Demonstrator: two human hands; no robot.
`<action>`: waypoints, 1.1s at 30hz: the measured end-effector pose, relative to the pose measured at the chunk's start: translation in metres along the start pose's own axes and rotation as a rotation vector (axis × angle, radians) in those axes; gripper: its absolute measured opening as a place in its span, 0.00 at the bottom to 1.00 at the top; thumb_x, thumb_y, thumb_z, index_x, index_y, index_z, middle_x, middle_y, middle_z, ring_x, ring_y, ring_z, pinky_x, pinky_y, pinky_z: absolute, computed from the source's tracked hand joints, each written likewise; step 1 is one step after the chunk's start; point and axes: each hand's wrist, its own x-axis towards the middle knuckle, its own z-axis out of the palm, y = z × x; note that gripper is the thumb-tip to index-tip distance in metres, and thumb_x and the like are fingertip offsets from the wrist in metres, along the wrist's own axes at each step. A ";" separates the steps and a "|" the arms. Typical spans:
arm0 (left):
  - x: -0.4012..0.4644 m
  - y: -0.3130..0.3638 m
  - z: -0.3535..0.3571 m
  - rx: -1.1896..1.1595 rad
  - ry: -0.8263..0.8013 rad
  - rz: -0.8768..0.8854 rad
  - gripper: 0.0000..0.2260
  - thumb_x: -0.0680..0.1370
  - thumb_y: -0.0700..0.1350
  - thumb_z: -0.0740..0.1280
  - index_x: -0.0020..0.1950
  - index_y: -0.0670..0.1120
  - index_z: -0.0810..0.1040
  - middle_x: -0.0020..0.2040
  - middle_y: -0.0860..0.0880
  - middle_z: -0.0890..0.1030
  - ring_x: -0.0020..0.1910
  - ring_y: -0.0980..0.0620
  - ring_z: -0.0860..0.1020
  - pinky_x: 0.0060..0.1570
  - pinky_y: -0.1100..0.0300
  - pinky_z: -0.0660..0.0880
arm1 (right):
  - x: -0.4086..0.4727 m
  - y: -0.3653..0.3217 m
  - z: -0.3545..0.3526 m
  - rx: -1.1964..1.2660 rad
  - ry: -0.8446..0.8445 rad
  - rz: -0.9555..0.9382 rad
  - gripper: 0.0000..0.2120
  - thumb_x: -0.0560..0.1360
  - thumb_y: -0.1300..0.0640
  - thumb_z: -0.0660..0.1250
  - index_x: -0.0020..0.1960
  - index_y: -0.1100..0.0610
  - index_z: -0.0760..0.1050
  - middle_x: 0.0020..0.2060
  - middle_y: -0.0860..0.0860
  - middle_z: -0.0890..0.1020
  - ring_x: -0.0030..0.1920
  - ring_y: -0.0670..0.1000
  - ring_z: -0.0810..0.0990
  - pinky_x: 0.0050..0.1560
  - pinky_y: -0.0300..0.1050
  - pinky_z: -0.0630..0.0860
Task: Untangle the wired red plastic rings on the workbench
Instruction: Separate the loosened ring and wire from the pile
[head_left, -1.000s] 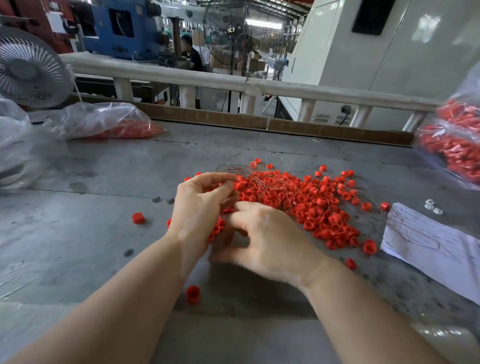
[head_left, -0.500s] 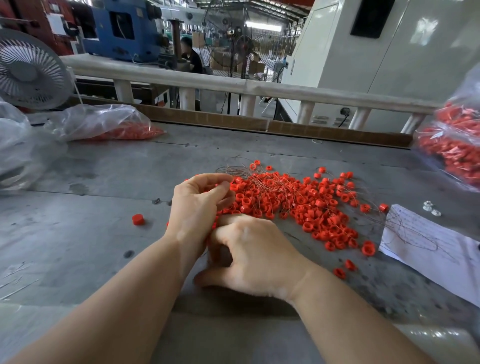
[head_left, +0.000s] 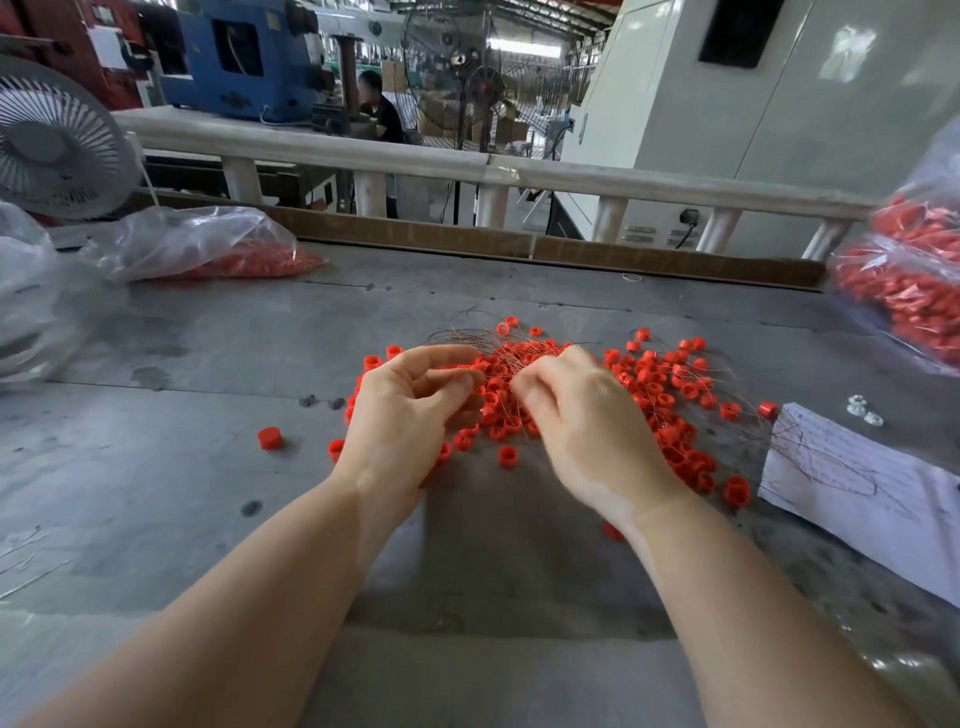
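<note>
Red plastic rings on thin wires (head_left: 654, 389), heaped mid grey metal table (head_left: 182, 467). Left hand (head_left: 410, 415) and right hand (head_left: 582, 415) close together over near edge of heap, fingers curled, pinching wires to pull strands apart. Both hands farther up and deeper into heap than half a second ago. Loose red cap (head_left: 270, 438) alone at left.

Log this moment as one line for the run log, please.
stage: untangling | left hand: pinching wires | right hand: pinching wires | pile of wired red rings: still tangled on workbench
</note>
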 end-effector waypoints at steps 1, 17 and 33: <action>0.000 0.001 0.001 -0.019 -0.013 -0.013 0.10 0.76 0.32 0.64 0.45 0.45 0.81 0.37 0.48 0.83 0.33 0.57 0.81 0.36 0.68 0.77 | 0.002 0.001 -0.002 0.055 0.035 0.013 0.13 0.80 0.54 0.58 0.53 0.59 0.79 0.44 0.50 0.73 0.50 0.52 0.73 0.47 0.41 0.65; -0.004 0.008 0.004 -0.397 -0.267 -0.180 0.10 0.64 0.38 0.68 0.42 0.46 0.86 0.40 0.47 0.84 0.40 0.55 0.83 0.38 0.66 0.79 | 0.000 -0.002 -0.012 0.500 0.284 -0.008 0.09 0.79 0.61 0.61 0.50 0.54 0.80 0.34 0.44 0.78 0.33 0.38 0.74 0.38 0.28 0.67; -0.006 0.008 0.005 -0.473 -0.313 -0.176 0.11 0.65 0.35 0.67 0.41 0.46 0.86 0.39 0.45 0.85 0.40 0.55 0.83 0.38 0.68 0.78 | -0.002 -0.004 -0.015 0.448 0.366 -0.102 0.05 0.74 0.65 0.68 0.45 0.58 0.81 0.40 0.50 0.81 0.43 0.41 0.77 0.45 0.28 0.69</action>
